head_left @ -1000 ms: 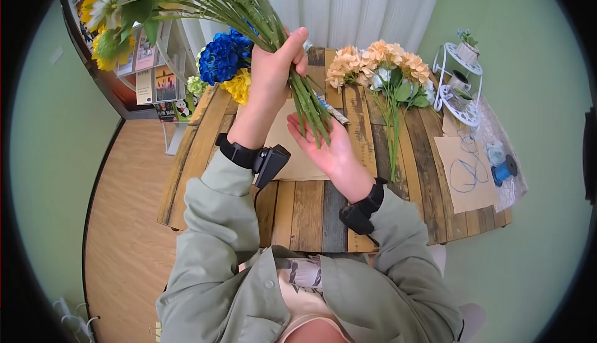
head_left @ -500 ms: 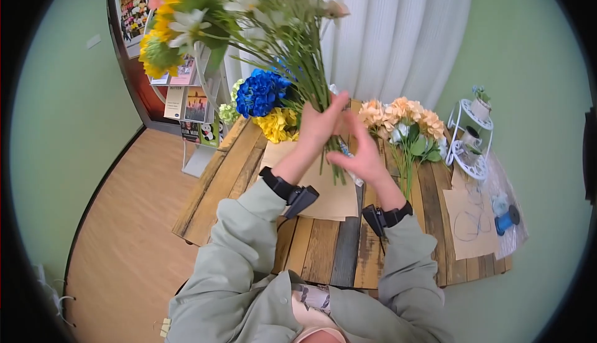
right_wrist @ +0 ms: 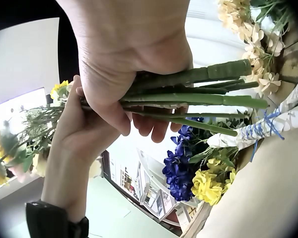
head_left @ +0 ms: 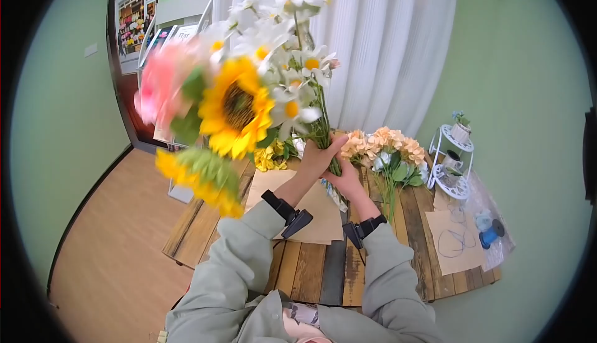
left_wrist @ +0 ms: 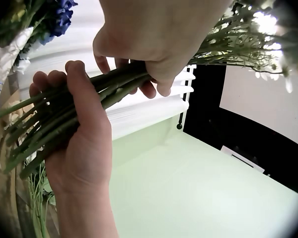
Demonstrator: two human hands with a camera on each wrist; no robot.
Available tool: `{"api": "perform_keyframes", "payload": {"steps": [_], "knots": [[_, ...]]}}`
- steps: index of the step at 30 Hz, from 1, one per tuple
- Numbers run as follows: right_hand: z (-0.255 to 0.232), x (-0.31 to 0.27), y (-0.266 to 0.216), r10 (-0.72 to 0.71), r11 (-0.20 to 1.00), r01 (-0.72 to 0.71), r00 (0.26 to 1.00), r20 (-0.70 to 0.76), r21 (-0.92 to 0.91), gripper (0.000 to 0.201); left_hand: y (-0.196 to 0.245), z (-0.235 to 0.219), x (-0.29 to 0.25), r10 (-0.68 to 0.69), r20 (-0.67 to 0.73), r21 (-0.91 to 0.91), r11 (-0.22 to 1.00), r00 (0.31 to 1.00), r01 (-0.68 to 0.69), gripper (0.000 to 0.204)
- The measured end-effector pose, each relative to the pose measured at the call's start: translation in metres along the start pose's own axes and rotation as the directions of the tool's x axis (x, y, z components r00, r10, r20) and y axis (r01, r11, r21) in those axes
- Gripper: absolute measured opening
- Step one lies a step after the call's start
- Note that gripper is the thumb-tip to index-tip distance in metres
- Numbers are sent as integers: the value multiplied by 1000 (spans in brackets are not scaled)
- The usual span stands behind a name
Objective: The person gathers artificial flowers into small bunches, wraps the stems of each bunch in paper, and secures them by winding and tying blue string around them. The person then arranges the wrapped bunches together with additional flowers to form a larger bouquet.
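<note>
Gripping bouquet stems (right_wrist: pixel 208 99): left hand (head_left: pixel 317 159) above right hand (head_left: pixel 348 181); 1 small plant (head_left: pixel 459 118) in white pot (head_left: pixel 460 133).

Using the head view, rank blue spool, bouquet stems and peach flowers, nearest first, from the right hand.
1. Bouquet stems: in the right hand.
2. Peach flowers: rightward, on the table.
3. Blue spool: farther right, near the table's edge.

in the head view, the pink flower (head_left: pixel 163 88) is blurred.

The bouquet (head_left: pixel 239 104) is left of the stand (head_left: pixel 449 186).
</note>
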State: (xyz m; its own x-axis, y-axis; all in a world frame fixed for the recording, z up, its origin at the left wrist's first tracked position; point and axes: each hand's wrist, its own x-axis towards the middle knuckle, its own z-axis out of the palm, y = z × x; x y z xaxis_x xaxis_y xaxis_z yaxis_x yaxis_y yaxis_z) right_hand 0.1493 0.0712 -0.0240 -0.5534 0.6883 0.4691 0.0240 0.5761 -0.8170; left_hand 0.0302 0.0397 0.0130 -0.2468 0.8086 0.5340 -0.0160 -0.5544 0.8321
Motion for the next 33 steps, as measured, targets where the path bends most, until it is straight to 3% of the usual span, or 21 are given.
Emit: {"api": "perform_keyframes", "payload": {"steps": [2,3,5,8,10,12,14,15,16,18,19,20,21,22,24,25,26,28,29,31,33], "knots": [[-6,2,2,48,980,-47,999,2,-194,42,0,1,1,31,-3,-38,999,1000,-31,27],[-9,3,3,46,980,-45,999,0,-195,42,0,2,1,34,-1,-38,999,999,-34,27],[-13,6,1,-352,925,330,931,-99,-188,39,3,3,2,38,-9,-140,989,999,-39,26],[-2,9,-1,-359,895,289,919,-163,-339,39,1,7,2,-11,16,-75,997,1000,12,26],[5,5,3,-283,926,206,933,-223,-316,38,-2,16,-2,-26,-16,-88,996,1000,24,26],[6,5,2,-221,947,140,938,-268,-289,37,0,17,-4,64,-69,27,998,996,-63,27],[9,5,-3,-306,849,122,906,-291,-514,36,0,19,-6,26,-100,65,998,995,-20,28],[15,3,-17,-372,882,198,850,-373,-427,25,-1,22,-6,97,-142,166,983,985,-73,29],[13,5,-9,-370,883,198,852,-371,-426,25,-3,25,-7,168,-173,265,957,970,-119,30],[4,13,14,-205,943,80,904,-375,-323,37,-6,26,-3,76,-145,166,985,987,-51,33],[2,20,23,-296,935,137,808,-509,-326,16,-19,23,4,195,-49,291,941,979,-173,35],[-3,28,35,-297,934,133,807,-511,-333,16,-28,24,8,299,64,394,869,952,-300,36],[-13,36,52,-255,962,162,819,-514,-219,19,-13,18,1,167,187,573,782,968,-245,41],[-27,38,62,-216,976,187,827,-520,-108,22,-16,15,-1,85,271,595,768,959,-236,45],[-58,29,68,-219,975,154,788,-576,-159,23,-69,-3,5,308,498,442,714,811,-543,52],[-74,22,68,-218,974,127,760,-612,-189,23,-83,-22,2,296,396,511,715,869,-477,55],[-89,15,70,-217,972,98,732,-646,-214,23,-29,-25,-22,192,246,410,867,950,-282,53],[-110,0,74,-204,968,35,682,-702,-248,23,-17,-48,-21,46,213,370,921,976,-124,40],[-115,-7,76,-196,966,3,664,-722,-259,23,-8,-57,-22,172,199,392,888,965,-239,29],[-121,-19,85,-174,961,-58,638,-750,-272,23,28,-64,-29,148,141,288,940,979,-184,13],[-120,-26,89,-153,954,-111,618,-771,-278,23,67,-64,-37,279,80,292,911,957,-290,10]]}}
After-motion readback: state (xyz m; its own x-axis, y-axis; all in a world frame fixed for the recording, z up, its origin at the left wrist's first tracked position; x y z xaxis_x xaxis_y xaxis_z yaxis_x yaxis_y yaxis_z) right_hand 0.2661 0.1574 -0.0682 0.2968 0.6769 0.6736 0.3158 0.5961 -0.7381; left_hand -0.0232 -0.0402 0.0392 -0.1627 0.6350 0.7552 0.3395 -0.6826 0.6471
